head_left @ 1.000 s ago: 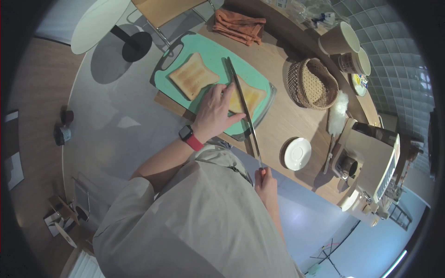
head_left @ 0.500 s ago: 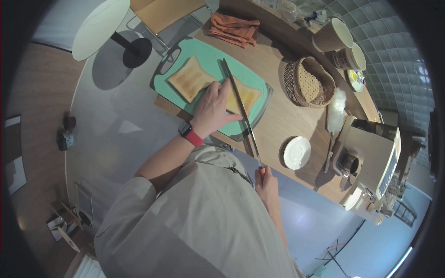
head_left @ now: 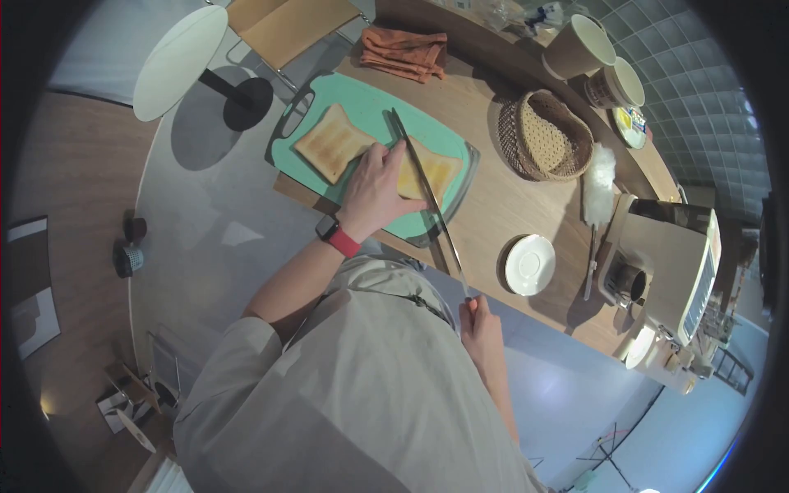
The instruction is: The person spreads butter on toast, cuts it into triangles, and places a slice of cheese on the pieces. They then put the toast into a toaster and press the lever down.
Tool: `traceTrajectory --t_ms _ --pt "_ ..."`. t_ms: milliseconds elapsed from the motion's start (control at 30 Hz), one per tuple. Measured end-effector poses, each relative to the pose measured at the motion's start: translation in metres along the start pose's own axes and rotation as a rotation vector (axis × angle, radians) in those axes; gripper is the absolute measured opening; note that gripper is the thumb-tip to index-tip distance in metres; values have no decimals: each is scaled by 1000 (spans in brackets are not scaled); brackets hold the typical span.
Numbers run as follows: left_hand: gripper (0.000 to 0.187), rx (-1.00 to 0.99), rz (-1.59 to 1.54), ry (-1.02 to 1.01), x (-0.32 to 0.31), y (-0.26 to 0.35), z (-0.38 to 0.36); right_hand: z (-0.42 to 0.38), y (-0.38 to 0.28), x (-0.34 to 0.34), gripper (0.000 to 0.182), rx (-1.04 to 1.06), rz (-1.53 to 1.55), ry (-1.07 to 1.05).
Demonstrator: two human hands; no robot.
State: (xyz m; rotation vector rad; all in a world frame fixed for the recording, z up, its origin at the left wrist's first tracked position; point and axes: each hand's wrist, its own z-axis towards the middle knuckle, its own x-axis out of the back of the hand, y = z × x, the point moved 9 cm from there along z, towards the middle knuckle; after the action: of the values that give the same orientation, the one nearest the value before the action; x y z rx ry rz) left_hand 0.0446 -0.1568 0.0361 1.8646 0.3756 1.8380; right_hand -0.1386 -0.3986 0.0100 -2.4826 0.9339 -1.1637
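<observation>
A slice of toast (head_left: pixel 448 172) lies on the green cutting board (head_left: pixel 362 92), partly hidden by my left hand (head_left: pixel 374 193). That hand wears a watch with a red band and grips the slice, its fingers on the far side and its thumb on the near side. Across the slice runs a long knife (head_left: pixel 425 179), its tip reaching past the toast's far edge. Below the table edge, my right hand (head_left: pixel 482 329) is closed around the knife's handle. A second slice of toast (head_left: pixel 333 144) lies on the board to the left.
A folded orange cloth (head_left: pixel 403 53) sits beyond the board. To the right are a woven basket (head_left: pixel 546 135), a white saucer (head_left: pixel 530 264), a white duster (head_left: pixel 598 189) and a coffee machine (head_left: pixel 662 255). Paper cups (head_left: pixel 579 48) stand along the back ledge.
The whole view has turned slightly. My right hand sits a little lower and farther right with the knife; my left hand stays on the toast.
</observation>
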Motion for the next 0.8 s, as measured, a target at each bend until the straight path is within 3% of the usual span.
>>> traceTrajectory --t_ms 800 --pt "96 42 65 22 2 -5 7 -103 97 34 14 -192 -48 -72"
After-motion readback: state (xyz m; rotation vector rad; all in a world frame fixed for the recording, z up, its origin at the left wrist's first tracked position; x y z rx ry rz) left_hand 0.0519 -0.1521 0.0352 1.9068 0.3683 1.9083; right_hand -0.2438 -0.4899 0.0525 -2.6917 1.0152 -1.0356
